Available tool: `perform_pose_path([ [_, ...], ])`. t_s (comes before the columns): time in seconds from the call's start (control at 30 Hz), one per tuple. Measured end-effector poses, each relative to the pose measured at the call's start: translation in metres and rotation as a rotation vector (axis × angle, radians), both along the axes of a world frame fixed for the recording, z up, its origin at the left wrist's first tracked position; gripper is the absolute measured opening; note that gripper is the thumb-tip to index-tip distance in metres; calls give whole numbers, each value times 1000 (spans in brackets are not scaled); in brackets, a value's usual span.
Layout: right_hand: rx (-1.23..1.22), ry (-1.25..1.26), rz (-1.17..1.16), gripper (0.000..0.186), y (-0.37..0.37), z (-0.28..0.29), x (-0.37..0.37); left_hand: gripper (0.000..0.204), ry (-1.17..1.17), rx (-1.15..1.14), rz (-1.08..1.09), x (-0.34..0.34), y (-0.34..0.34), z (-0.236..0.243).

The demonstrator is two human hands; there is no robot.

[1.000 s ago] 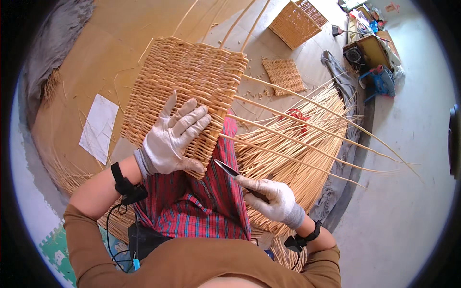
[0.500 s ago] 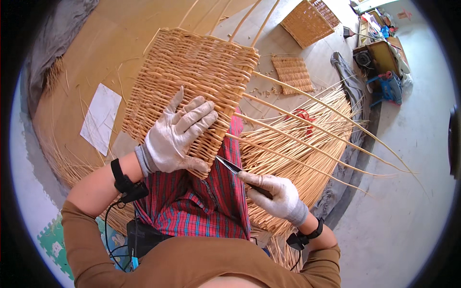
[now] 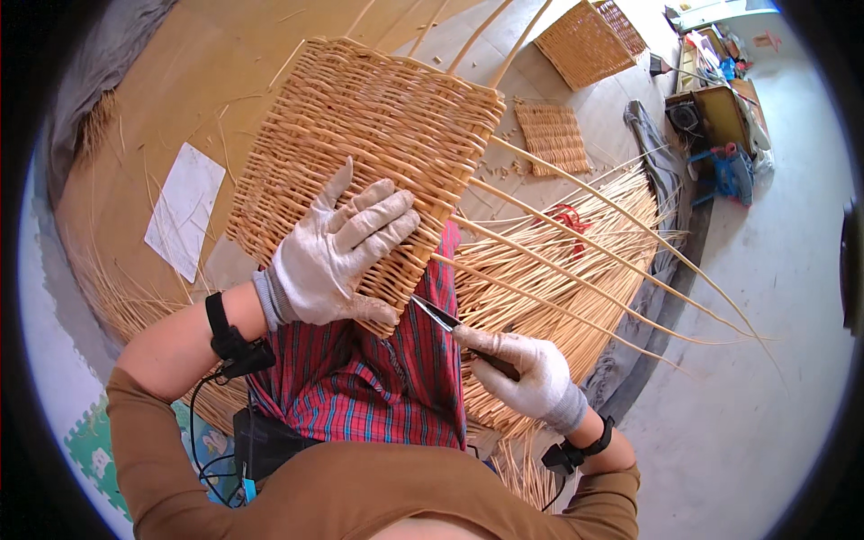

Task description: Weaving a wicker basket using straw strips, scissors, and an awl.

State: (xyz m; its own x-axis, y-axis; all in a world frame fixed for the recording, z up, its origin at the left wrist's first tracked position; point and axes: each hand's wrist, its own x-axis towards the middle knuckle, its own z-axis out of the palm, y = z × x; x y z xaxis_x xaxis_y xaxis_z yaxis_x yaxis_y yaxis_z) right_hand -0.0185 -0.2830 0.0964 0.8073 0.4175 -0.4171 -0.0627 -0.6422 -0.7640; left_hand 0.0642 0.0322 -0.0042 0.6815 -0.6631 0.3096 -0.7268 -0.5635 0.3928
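Plainly, the woven panel (image 3: 360,135) lies slanted above the plaid cloth (image 3: 360,396), long axis from upper right to lower left, loose stakes (image 3: 504,196) pointing off right, with my left hand (image 3: 324,265) spread flat on it, fingers unclosed. Just at its lower right edge I have the knife (image 3: 436,315), blade aimed up-left towards the weave, my right grip (image 3: 526,373) closed round the handle; tip contact I can't tell.
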Motion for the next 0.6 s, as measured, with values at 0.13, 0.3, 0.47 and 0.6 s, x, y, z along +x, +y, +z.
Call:
perform_pose_path([
  [0.13,-9,11,-55,45,2,-1,1,115,12,-10,6,-1,-1,1],
  [0.3,23,65,-82,45,0,5,2,113,50,-21,18,-1,-1,3],
  [0.47,13,57,-35,45,3,7,3,115,14,-38,1,-1,1,-1],
  [0.6,1,45,-23,45,4,9,4,115,33,-58,22,-1,1,1],
])
